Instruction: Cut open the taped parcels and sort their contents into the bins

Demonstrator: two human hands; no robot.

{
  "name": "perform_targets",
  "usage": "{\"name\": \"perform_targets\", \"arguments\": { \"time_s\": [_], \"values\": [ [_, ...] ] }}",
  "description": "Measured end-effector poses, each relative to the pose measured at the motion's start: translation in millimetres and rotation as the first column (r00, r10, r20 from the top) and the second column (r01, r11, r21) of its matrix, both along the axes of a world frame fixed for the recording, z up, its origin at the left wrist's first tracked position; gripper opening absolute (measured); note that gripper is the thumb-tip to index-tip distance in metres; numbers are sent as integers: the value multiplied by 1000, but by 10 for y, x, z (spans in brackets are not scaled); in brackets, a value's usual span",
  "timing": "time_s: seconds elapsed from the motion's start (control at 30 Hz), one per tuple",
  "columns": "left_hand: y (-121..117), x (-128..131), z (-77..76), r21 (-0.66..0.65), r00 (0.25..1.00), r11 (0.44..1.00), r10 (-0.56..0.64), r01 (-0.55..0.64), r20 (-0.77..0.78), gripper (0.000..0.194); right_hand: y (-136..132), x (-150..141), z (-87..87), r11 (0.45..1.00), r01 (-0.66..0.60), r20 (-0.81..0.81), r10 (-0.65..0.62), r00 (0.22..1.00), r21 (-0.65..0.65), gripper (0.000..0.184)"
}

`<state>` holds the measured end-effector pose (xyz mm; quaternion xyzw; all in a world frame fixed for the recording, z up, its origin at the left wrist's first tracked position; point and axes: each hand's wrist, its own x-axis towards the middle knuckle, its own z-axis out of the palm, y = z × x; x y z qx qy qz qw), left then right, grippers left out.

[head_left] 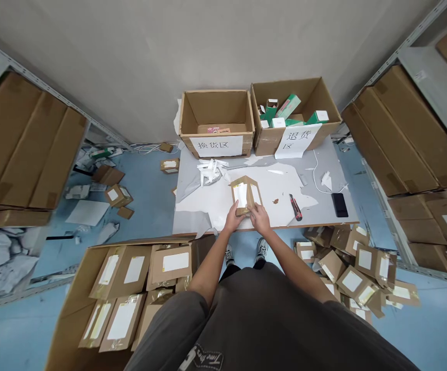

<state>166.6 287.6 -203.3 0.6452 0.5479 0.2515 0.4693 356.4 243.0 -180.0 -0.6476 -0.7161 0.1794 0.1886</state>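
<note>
A small brown cardboard box (249,186) with white labels and clear tape is held at the near edge of the table. My left hand (233,218) grips its lower left corner. On the lower right side, my right hand (260,218) is closed on the same box; its fingertips are partly hidden. To the right of the box lies a red and black utility knife (295,207). A small brown scrap (275,201) sits between box and knife. White paper strips (211,171) are heaped behind the box to the left.
Two open cartons with handwritten signs stand at the table's back: the left carton (216,113) and the right carton (264,139), holding green boxes. A phone (339,205) lies far right. A large carton (69,304) of parcels stands front left; parcels (353,281) pile on the floor at right.
</note>
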Motion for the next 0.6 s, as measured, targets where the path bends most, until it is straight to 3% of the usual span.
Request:
{"name": "perform_targets", "arguments": {
  "time_s": [0.17, 0.27, 0.4, 0.47, 0.6],
  "values": [
    [-41, -61, -206, -236, 999, 971, 36, -27, 34, 101, -115, -248, -4, 987, -135, 35, 139, 990, -89, 71],
    [-77, -129, -229, -240, 998, 970, 23, -38, -62, 103, -182, -302, -92, 972, -193, -2, 195, 981, -133, 76],
    [-71, -151, -88, -84, 984, 996, -23, 8, -177, 110, -186, -57, -193, 993, 7, -3, -7, 1000, -115, 73],
    [-61, -95, -2, -69, 967, 995, -83, 68, -240, 107, -145, 124, -241, 984, 115, -7, -117, 993, -139, 77],
    [-80, 67, 59, -137, 931, 985, -146, 105, -334, 99, -47, 333, -332, 967, 101, -39, -113, 993, -236, 78]
  ]
}}
